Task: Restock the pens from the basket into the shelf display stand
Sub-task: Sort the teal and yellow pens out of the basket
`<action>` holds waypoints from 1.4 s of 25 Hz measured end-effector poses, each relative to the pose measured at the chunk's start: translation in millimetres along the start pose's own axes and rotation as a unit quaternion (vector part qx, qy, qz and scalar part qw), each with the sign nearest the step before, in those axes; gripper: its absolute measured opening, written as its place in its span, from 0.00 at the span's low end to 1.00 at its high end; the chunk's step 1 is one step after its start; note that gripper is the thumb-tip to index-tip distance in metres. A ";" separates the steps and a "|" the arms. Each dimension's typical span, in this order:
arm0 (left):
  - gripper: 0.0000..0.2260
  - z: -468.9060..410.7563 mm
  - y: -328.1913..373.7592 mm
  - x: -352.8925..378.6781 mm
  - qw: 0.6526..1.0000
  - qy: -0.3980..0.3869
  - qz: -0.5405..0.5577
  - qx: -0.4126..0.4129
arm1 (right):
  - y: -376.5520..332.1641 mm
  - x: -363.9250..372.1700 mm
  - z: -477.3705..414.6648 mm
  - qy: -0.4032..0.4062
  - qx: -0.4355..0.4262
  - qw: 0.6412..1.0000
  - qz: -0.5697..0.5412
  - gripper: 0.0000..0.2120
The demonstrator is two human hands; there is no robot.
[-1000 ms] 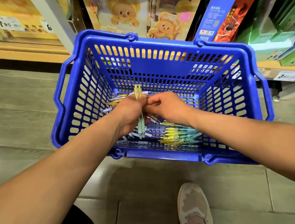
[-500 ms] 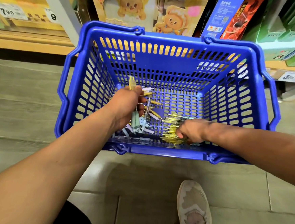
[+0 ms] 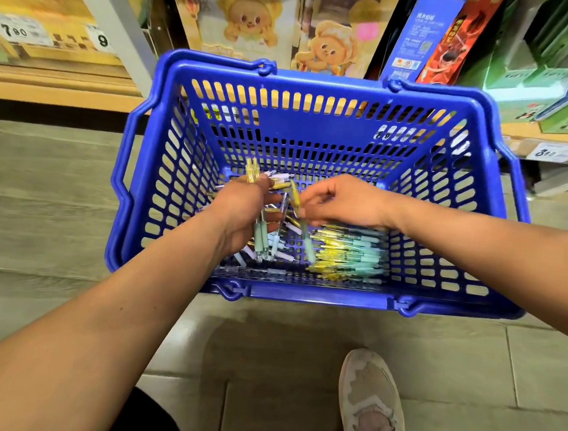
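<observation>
Both arms reach down into the blue basket (image 3: 303, 295). The left hand (image 3: 242, 208) curls round a bunch of pens (image 3: 262, 239), held nearly upright near the middle. The right hand (image 3: 344, 203) is just beside it, palm down, fingers pinching one pen (image 3: 304, 232). A pile (image 3: 352, 254) lies by the near right corner.

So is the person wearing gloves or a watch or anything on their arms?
No. The left arm and right arm are bare, no sleeves in view. The left hand and right hand have no gloves, and I see no watch, bracelet or ring. Lower down: dark clothing and a pale, scuffed shoe.
</observation>
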State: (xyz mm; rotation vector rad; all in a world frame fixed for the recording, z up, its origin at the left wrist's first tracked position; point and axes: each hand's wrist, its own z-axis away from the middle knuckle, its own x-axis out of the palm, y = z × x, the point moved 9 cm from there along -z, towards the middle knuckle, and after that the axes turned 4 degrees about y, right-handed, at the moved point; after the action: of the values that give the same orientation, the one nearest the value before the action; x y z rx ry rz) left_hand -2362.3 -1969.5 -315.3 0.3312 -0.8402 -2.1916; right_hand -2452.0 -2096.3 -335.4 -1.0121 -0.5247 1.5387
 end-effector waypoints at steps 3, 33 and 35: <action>0.15 4.9 -1.6 14.6 0.999 -0.051 0.015 -0.004 | -25.4 6.2 -6.7 0.065 -0.006 0.992 -0.112 0.05; 0.07 3.7 -6.0 -11.9 0.999 -0.034 0.005 -0.033 | 111.6 42.0 21.0 -0.184 0.095 0.821 0.533 0.13; 0.06 2.8 -6.0 -12.2 0.999 -0.025 0.008 -0.034 | 115.2 40.1 23.0 -0.187 0.103 0.829 0.517 0.13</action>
State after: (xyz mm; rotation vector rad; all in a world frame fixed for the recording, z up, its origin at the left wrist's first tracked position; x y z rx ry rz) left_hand -2358.6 -1956.3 -317.5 0.2360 -0.7900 -2.2157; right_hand -2534.4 -2080.8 -426.9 -0.8441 -0.0074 2.7332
